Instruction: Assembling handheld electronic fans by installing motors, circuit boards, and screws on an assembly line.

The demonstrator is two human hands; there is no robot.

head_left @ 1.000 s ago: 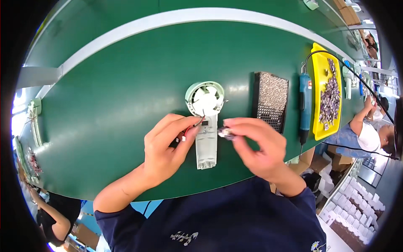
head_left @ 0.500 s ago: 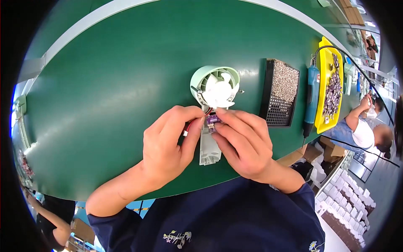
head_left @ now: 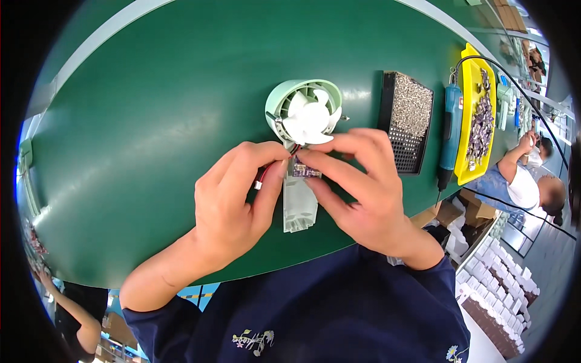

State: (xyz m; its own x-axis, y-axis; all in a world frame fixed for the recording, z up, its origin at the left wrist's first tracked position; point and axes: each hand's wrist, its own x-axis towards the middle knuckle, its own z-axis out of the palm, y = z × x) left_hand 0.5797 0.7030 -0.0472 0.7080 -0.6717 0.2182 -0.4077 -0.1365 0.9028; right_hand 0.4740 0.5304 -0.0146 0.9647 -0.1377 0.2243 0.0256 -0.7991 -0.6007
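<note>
A handheld fan lies on the green table, with white blades [head_left: 310, 120] inside a pale green round housing [head_left: 277, 101]. Its open handle shell [head_left: 300, 209] points toward me. At the shell's upper end is a small purple circuit board [head_left: 304, 171], partly covered by fingers. My left hand [head_left: 229, 196] pinches thin red and black wires beside the board; a white connector [head_left: 258, 185] hangs out under its fingers. With thumb and forefinger, my right hand [head_left: 370, 184] grips the board's right side and top, while its other fingers arch near the blades.
Right of the fan stands a black tray [head_left: 404, 162] of small metal screws. Beyond it lie a blue electric screwdriver [head_left: 450, 124] with a cable and a yellow bin [head_left: 465, 172] of small boards. Another person [head_left: 523, 181] works at far right; another person's arm shows at lower left.
The circuit board has turned and now sits lower within the handle shell. My right forefinger has shifted over its top edge, the other fingers lifting toward the blades. The left hand keeps its pinch.
</note>
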